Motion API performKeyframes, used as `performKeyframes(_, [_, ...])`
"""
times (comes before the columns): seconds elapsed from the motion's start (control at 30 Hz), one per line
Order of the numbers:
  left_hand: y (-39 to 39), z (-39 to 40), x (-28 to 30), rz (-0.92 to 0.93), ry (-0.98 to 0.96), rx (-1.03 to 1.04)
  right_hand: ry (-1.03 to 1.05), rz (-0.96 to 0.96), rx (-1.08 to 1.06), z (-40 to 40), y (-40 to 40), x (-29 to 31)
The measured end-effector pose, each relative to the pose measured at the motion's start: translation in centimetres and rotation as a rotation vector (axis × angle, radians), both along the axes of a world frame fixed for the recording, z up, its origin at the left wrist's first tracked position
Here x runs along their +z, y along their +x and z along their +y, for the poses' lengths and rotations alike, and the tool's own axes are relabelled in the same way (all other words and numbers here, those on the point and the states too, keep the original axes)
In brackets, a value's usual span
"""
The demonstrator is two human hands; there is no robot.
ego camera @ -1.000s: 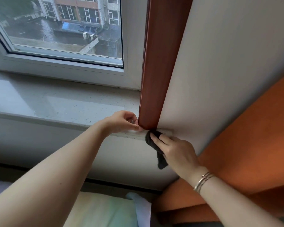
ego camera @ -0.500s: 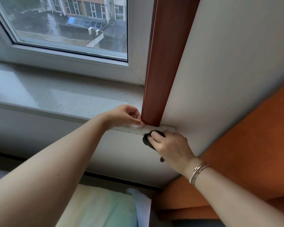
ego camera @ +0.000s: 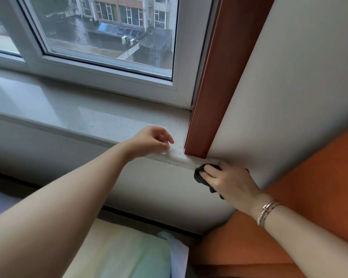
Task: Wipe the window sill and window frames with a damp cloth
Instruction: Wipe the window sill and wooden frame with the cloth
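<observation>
The pale speckled window sill (ego camera: pixel 92 119) runs under the white window frame (ego camera: pixel 109 71). My right hand (ego camera: pixel 229 183) holds a dark cloth (ego camera: pixel 201 176) against the sill's front edge, just below the foot of the red-brown wooden trim (ego camera: pixel 209 97). Most of the cloth is hidden under my fingers. My left hand (ego camera: pixel 151 140) hovers over the sill's front edge to the left of the trim, fingers loosely curled and holding nothing.
A grey-white wall panel (ego camera: pixel 289 87) stands right of the trim, with an orange padded headboard (ego camera: pixel 319 177) below it. A pale green and yellow pillow (ego camera: pixel 119 255) lies at the bottom. A bracelet (ego camera: pixel 267 213) circles my right wrist.
My left hand has come off the sill edge by the trim and drawn back left, fingers loosening. My right hand with the cloth has stayed at the sill's end while the view shifted.
</observation>
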State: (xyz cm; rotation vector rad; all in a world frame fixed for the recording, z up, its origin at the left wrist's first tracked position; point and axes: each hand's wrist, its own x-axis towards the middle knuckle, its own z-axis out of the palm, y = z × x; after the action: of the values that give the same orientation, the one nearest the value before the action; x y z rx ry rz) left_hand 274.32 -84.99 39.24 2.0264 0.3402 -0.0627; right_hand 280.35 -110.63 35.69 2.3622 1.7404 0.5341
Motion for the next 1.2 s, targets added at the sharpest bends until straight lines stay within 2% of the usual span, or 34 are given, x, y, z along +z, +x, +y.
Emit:
performKeyframes(0.13, [-0.9, 2.1, 0.4, -0.065, 0.021, 0.128, -0.063, 0.010, -0.033, -0.1, 0.3, -0.3])
performKeyframes(0.23, [-1.8, 4.0, 0.5, -0.075, 0.061, 0.217, 0.061, 0.005, 0.026, 4.1, -1.1, 0.9])
performKeyframes(0.37, [-3.6, 7.4, 0.5, -0.115, 0.127, 0.349, 0.185, 0.173, -0.018, 11.3, -2.3, 2.1])
performKeyframes(0.5, [-5.0, 10.3, -0.4, -0.106, 0.145, 0.468, 0.098, 0.280, 0.043, 15.4, -1.0, 1.3])
performKeyframes(0.6, [-5.3, 12.1, -1.0, -0.105, 0.156, 0.502, -0.004, 0.263, 0.074, 17.2, -0.6, 0.4])
performKeyframes(0.7, [-5.2, 13.4, -1.4, -0.096, 0.176, 0.524, -0.013, 0.278, 0.077, 19.6, -0.8, -0.2])
performKeyframes(0.9, [-4.4, 15.7, -2.4, -0.064, 0.174, 0.602, -0.048, 0.369, 0.228, 26.4, -0.6, -0.3])
performKeyframes(1.03, [-3.9, 15.9, -2.7, -0.061, 0.178, 0.642, -0.040, 0.433, 0.252, 26.1, -0.3, 0.2])
performKeyframes(1.13, [-3.9, 15.7, -2.5, -0.051, 0.163, 0.661, 0.064, 0.509, 0.056, 22.6, 1.1, -0.8])
performKeyframes(1.2, [-4.0, 15.6, -2.3, -0.034, 0.141, 0.659, 0.218, 0.446, -0.275, 20.4, 2.8, -1.7])
